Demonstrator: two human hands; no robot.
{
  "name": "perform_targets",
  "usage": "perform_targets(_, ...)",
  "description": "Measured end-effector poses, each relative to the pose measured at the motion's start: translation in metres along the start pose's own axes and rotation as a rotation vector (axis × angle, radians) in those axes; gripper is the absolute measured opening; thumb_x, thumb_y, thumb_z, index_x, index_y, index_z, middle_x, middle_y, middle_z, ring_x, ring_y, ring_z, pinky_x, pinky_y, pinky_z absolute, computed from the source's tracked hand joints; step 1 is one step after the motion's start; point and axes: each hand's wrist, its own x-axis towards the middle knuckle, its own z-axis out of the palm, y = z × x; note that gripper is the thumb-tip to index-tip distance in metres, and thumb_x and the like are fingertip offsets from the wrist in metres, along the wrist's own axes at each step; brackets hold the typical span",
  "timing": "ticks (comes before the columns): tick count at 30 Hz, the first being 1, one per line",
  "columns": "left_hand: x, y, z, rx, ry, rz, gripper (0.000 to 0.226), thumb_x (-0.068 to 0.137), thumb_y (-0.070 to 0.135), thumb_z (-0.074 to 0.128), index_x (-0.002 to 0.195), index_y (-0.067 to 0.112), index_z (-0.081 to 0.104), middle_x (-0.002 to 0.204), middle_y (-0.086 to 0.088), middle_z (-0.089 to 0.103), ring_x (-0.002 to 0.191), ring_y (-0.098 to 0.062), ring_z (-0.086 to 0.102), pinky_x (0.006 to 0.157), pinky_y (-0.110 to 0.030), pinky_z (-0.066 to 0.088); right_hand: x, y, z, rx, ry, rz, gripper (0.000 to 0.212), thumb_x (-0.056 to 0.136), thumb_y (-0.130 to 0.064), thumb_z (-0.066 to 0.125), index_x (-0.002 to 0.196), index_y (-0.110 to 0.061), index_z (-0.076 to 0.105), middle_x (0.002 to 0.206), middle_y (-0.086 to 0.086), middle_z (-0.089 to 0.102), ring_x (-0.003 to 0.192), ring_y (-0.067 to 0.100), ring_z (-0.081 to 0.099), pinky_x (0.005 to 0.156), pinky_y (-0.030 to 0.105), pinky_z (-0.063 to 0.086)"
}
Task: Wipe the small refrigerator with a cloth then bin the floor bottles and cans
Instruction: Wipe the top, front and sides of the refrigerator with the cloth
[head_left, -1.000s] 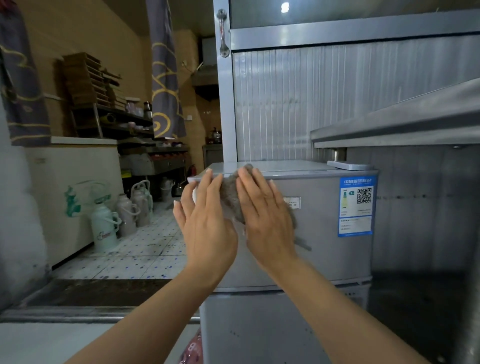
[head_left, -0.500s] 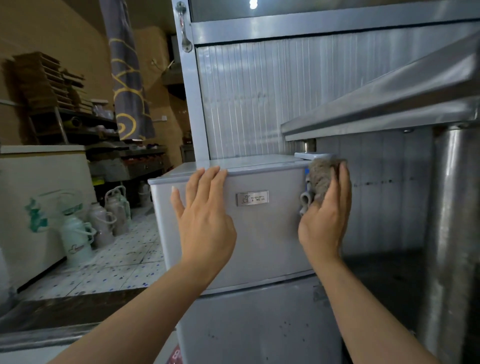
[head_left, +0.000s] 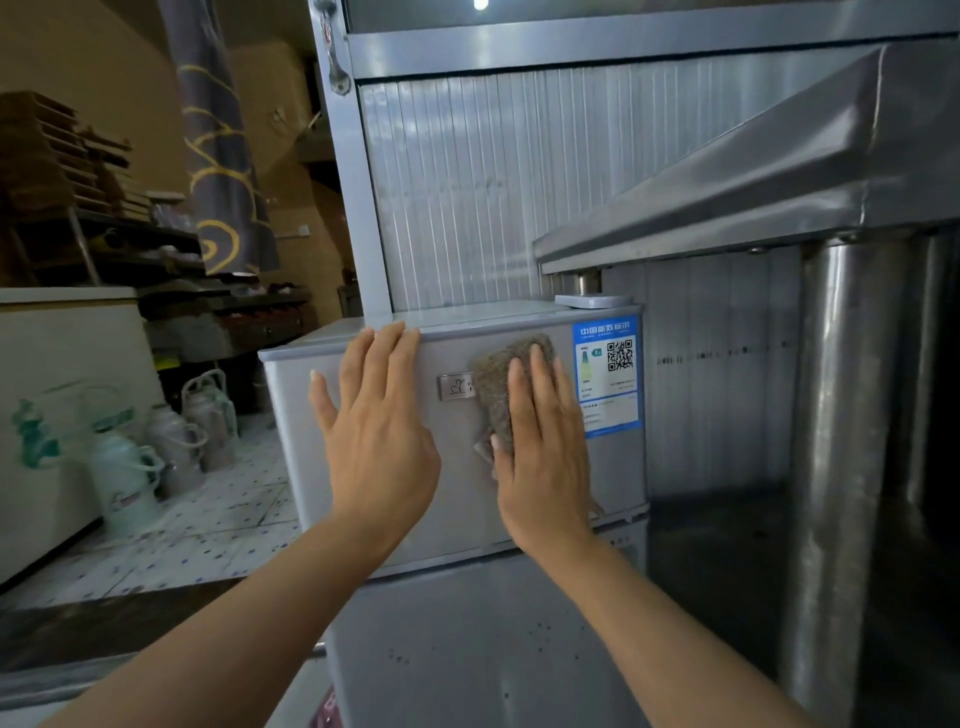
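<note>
Fingers (head_left: 535, 379) of the right hand (head_left: 540, 457) lie flat, pressing the cloth (head_left: 493, 379) on the fridge (head_left: 457, 499) door. It has slid back left from the edge. Left hand (head_left: 379, 441) rests flat, steadying. Wiping goes on; bottles wait.

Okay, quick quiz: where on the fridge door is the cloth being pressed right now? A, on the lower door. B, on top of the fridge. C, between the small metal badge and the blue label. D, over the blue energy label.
C: the right hand presses the cloth flat on the upper door, between the metal badge and the blue label.
</note>
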Motion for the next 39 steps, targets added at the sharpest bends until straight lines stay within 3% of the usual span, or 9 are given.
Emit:
perform_targets(2, -0.003, 0.000, 0.002, -0.006, -0.010, -0.003, 0.086, 0.068, -0.009, 0.043, 0.146, 0.020, 0.020, 0.156, 0.004, 0.015, 0.145, -0.015, 0.001, 0.113, -0.051, -0.005, 0.003, 0.025, -0.006, -0.044, -0.006, 0.006, 0.086, 0.079, -0.019, 0.067, 0.147, -0.012, 0.017, 0.155, 0.008, 0.019, 0.143, 0.027, 0.017, 0.115, 0.050, 0.023)
perform_targets(5, -0.009, 0.002, 0.007, 0.007, -0.032, 0.029, 0.087, 0.067, -0.009, 0.044, 0.146, 0.019, 0.020, 0.158, 0.004, 0.005, 0.145, -0.014, -0.006, 0.112, -0.048, -0.009, 0.012, 0.056, -0.018, 0.069, 0.126, 0.378, 0.080, 0.080, -0.013, 0.066, 0.147, -0.008, 0.023, 0.155, 0.009, 0.023, 0.140, 0.030, 0.026, 0.107, 0.051, 0.038)
perform_targets(10, -0.016, 0.001, 0.009, 0.006, -0.044, 0.023, 0.087, 0.067, -0.009, 0.046, 0.145, 0.019, 0.020, 0.158, 0.006, -0.001, 0.144, -0.010, -0.007, 0.112, -0.047, -0.009, 0.015, 0.049, -0.011, 0.264, 0.236, 0.712, 0.067, 0.092, -0.013, 0.048, 0.149, -0.013, 0.015, 0.157, 0.008, 0.018, 0.143, 0.027, 0.023, 0.108, 0.050, 0.038)
perform_targets(12, -0.019, -0.003, 0.007, 0.013, -0.065, 0.035, 0.087, 0.068, -0.008, 0.047, 0.146, 0.019, 0.018, 0.158, 0.006, -0.003, 0.144, -0.010, -0.005, 0.112, -0.049, -0.008, 0.004, 0.023, -0.006, 0.186, 0.214, 0.599, 0.067, 0.090, -0.022, 0.044, 0.149, -0.010, 0.015, 0.157, 0.010, 0.016, 0.144, 0.028, 0.018, 0.114, 0.050, 0.028)
perform_targets(16, -0.029, -0.011, 0.004, 0.015, -0.073, 0.009, 0.087, 0.068, -0.008, 0.047, 0.146, 0.019, 0.019, 0.158, 0.006, 0.000, 0.145, -0.013, -0.001, 0.113, -0.050, -0.006, -0.021, -0.027, 0.007, 0.033, 0.000, 0.130, 0.073, 0.087, -0.032, 0.046, 0.148, -0.010, 0.013, 0.156, 0.007, 0.011, 0.145, 0.026, 0.008, 0.117, 0.044, 0.013)
perform_targets(22, -0.035, -0.021, 0.004, 0.030, -0.087, 0.007, 0.088, 0.067, -0.006, 0.048, 0.146, 0.020, 0.019, 0.158, 0.006, 0.001, 0.143, -0.011, -0.001, 0.113, -0.049, -0.006, 0.018, -0.025, 0.008, 0.005, 0.052, -0.032, 0.056, 0.091, -0.026, 0.043, 0.145, -0.016, 0.028, 0.154, 0.009, 0.027, 0.144, 0.029, 0.018, 0.117, 0.045, 0.013)
perform_targets(28, -0.045, -0.020, 0.007, 0.034, -0.113, 0.019, 0.076, 0.077, -0.001, 0.046, 0.146, 0.018, 0.020, 0.159, 0.005, 0.001, 0.144, -0.013, -0.003, 0.113, -0.050, -0.005, -0.045, -0.014, 0.017, -0.094, -0.072, -0.262, 0.062, 0.083, -0.022, 0.048, 0.142, -0.021, 0.029, 0.154, 0.001, 0.023, 0.142, 0.027, 0.019, 0.116, 0.044, 0.017)
perform_targets(35, -0.052, -0.014, 0.008, 0.047, -0.156, 0.021, 0.082, 0.074, -0.005, 0.048, 0.147, 0.018, 0.018, 0.158, 0.006, -0.004, 0.145, -0.014, -0.006, 0.114, -0.050, -0.005, -0.025, 0.016, 0.008, -0.097, -0.059, -0.229, 0.066, 0.080, -0.023, 0.053, 0.142, -0.015, 0.032, 0.152, 0.004, 0.029, 0.142, 0.026, 0.023, 0.116, 0.046, 0.018)
perform_targets(39, -0.058, -0.007, 0.015, 0.043, -0.190, 0.056, 0.085, 0.072, -0.005, 0.049, 0.147, 0.018, 0.017, 0.158, 0.005, -0.004, 0.144, -0.014, -0.007, 0.114, -0.048, -0.006, -0.025, 0.069, -0.012, 0.044, 0.121, 0.327, 0.057, 0.090, -0.015, 0.052, 0.143, -0.006, 0.033, 0.153, 0.012, 0.027, 0.142, 0.030, 0.024, 0.112, 0.052, 0.029)
